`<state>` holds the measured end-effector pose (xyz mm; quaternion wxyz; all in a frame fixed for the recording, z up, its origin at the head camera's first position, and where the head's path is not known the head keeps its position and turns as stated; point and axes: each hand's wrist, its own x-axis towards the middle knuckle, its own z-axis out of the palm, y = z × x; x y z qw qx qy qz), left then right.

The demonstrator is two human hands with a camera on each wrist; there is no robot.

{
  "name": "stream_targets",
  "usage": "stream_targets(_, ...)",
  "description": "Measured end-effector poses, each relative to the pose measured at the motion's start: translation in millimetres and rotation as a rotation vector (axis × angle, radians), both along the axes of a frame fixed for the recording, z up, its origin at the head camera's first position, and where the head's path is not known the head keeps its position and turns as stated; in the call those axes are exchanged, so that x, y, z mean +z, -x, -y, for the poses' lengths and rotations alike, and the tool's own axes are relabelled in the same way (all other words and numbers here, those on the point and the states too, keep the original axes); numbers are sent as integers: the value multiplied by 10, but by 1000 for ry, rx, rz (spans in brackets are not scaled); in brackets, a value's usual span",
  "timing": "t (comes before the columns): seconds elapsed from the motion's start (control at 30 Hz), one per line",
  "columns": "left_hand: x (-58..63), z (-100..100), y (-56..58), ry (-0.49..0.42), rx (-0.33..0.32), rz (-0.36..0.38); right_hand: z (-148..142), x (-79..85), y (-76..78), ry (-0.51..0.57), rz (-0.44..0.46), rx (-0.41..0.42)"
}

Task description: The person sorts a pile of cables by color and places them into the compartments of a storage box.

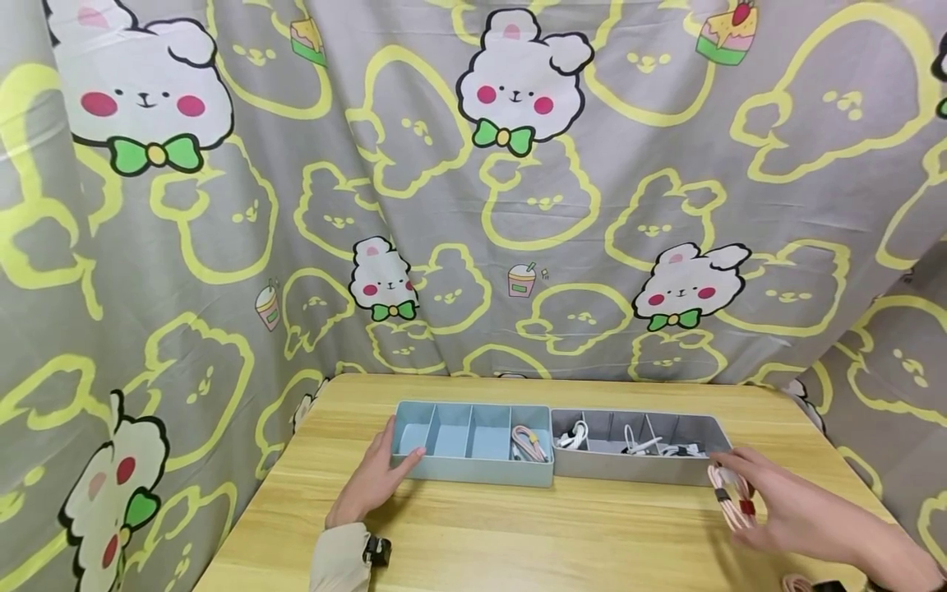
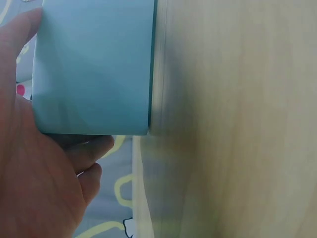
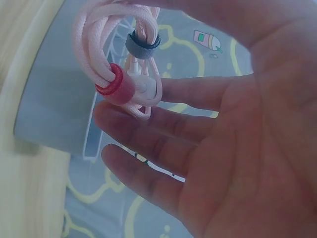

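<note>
My left hand [image 1: 373,481] grips the left end of a light blue divided storage box [image 1: 481,471], thumb at the front rim and fingers round the end wall. In the left wrist view, the blue box [image 2: 94,69] lies between thumb and fingers. My right hand [image 1: 795,501] holds a coiled pink cable [image 3: 91,54], bound with a red and a grey strap, near the right end of a grey divided box [image 1: 636,469]. Part of the grip is cut off in the right wrist view. A pink cable bundle [image 1: 527,441] with a yellow tie lies in the blue box's rightmost compartment.
Both boxes stand end to end on a wooden table [image 1: 473,534]. White cables [image 1: 576,433] lie in several grey compartments. Another pink coil [image 1: 796,583] shows at the bottom right edge, by the right wrist. A patterned curtain [image 1: 444,205] hangs behind the table.
</note>
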<state>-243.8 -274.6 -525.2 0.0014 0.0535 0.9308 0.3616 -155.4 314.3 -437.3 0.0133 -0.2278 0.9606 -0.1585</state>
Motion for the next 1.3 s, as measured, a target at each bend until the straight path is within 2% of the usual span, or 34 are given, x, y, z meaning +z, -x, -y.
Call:
stream_targets(0.23, -11, 9, 7, 9, 0, 3, 127, 109, 81, -17, 13, -27)
stream_targets(0.4, -20, 11, 11, 10, 2, -1, 239, 196, 128, -7, -22, -10)
stream_targets(0.67, -3, -12, 1, 0, 6, -8, 405, 343, 220, 71, -22, 86)
stream_targets(0.83, 3, -22, 0, 0, 5, -8, 480, 386, 264, 105, -104, 142)
stream_targets(0.9, 1, -23, 1, 3, 6, -6, 514, 410, 281, 104, -121, 137)
stream_targets(1.2, -4, -14, -5, 4, 8, 5, 661, 539, 348, 108, -84, 131)
stream_targets(1.3, -6, -13, -1, 7, 6, 5, 707, 558, 365, 97, -96, 125)
